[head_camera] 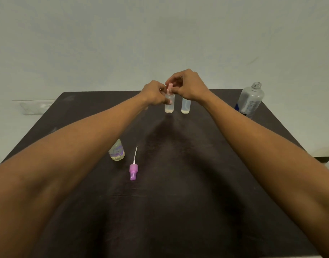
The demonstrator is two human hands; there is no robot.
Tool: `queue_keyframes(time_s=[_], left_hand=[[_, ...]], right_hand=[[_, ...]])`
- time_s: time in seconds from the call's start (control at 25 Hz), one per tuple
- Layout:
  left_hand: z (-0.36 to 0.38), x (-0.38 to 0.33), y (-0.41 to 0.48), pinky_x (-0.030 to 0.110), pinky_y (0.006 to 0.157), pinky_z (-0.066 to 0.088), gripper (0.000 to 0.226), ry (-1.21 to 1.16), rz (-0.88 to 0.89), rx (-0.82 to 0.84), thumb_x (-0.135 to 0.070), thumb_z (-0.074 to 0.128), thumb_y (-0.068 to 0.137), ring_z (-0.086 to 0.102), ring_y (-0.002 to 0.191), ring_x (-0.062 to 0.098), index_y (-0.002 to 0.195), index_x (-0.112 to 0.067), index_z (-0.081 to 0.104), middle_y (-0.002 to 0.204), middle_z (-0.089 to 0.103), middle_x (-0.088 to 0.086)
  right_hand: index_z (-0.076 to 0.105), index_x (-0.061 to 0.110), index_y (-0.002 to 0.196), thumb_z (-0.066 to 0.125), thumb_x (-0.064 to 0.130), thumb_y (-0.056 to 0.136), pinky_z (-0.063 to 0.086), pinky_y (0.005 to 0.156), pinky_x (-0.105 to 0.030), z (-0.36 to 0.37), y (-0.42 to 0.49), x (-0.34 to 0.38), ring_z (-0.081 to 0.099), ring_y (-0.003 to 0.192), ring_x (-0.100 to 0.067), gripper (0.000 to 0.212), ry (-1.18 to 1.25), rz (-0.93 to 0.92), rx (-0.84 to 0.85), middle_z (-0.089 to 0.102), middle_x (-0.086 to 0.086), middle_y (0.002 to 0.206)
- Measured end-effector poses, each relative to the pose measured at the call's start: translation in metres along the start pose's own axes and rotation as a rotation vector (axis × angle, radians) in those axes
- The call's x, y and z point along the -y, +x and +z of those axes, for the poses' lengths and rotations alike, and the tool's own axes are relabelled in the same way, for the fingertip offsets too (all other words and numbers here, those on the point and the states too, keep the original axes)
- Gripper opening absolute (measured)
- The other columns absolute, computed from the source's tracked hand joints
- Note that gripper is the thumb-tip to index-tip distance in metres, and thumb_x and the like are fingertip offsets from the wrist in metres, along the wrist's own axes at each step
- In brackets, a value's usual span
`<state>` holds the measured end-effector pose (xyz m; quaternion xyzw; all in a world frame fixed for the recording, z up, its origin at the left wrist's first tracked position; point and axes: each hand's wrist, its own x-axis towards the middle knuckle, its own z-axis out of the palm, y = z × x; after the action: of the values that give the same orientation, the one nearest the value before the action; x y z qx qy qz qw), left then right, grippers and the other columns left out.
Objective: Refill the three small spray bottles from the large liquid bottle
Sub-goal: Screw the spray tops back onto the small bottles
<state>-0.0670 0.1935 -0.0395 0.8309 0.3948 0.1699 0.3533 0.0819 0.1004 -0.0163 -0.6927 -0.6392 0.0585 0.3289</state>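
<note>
Two small clear spray bottles stand at the far middle of the dark table (178,211). My left hand (154,93) holds the left small bottle (169,106) by its body. My right hand (188,84) pinches the pink spray cap (169,88) on top of it. The right small bottle (185,107) stands beside it, its top hidden behind my right hand. A third small bottle (116,151) with purple print stands nearer left, uncapped, partly behind my left forearm. Its purple spray head (133,170) with a dip tube lies on the table. The large clear bottle (250,99) stands uncapped at the far right.
A pale wall rises behind the table. A white wall socket plate (34,107) sits low on the wall at the left. The table's right edge runs close to the large bottle.
</note>
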Motion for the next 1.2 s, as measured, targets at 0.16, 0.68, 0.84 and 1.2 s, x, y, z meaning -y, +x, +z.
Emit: queue_keyframes(time_s=[0.16,0.68,0.84,1.2], left_hand=[[0.003,0.008,0.003,0.029,0.081,0.059,0.04,0.012,-0.012,0.002,-0.016,0.091,0.079,0.07,0.096,0.022,0.114,-0.009,0.073,0.1,0.074,0.006],[0.005,0.012,0.0,0.04,0.103,0.057,0.056,0.037,-0.013,-0.039,-0.015,0.089,0.08,0.069,0.111,0.024,0.13,-0.006,0.068,0.12,0.073,0.009],[-0.015,-0.001,-0.021,0.036,0.102,0.058,0.065,-0.042,0.031,-0.1,-0.018,0.09,0.079,0.072,0.11,0.02,0.137,-0.006,0.064,0.127,0.073,0.009],[-0.04,-0.022,-0.135,0.033,0.099,0.058,0.043,-0.136,0.255,-0.249,-0.029,0.083,0.088,0.073,0.106,0.009,0.129,-0.021,0.071,0.122,0.075,-0.004]], right_hand=[[0.081,0.013,0.109,0.076,0.008,0.092,0.049,0.071,-0.001,0.01,0.003,-0.005,0.073,0.092,-0.008,0.019,0.003,0.016,0.007,0.079,0.0,0.101],[0.068,0.014,0.133,0.075,0.021,0.094,0.056,0.092,-0.017,0.014,-0.005,0.006,0.072,0.105,-0.012,0.04,0.03,0.04,-0.076,0.074,-0.004,0.121],[0.069,0.018,0.131,0.076,0.026,0.092,0.05,0.088,-0.007,-0.008,-0.029,0.016,0.071,0.107,-0.006,0.04,0.11,0.054,-0.19,0.075,0.002,0.122],[0.071,0.022,0.128,0.07,0.023,0.098,0.052,0.091,-0.008,-0.037,-0.118,0.062,0.068,0.115,0.002,0.03,0.292,-0.019,-0.208,0.074,0.011,0.122]])
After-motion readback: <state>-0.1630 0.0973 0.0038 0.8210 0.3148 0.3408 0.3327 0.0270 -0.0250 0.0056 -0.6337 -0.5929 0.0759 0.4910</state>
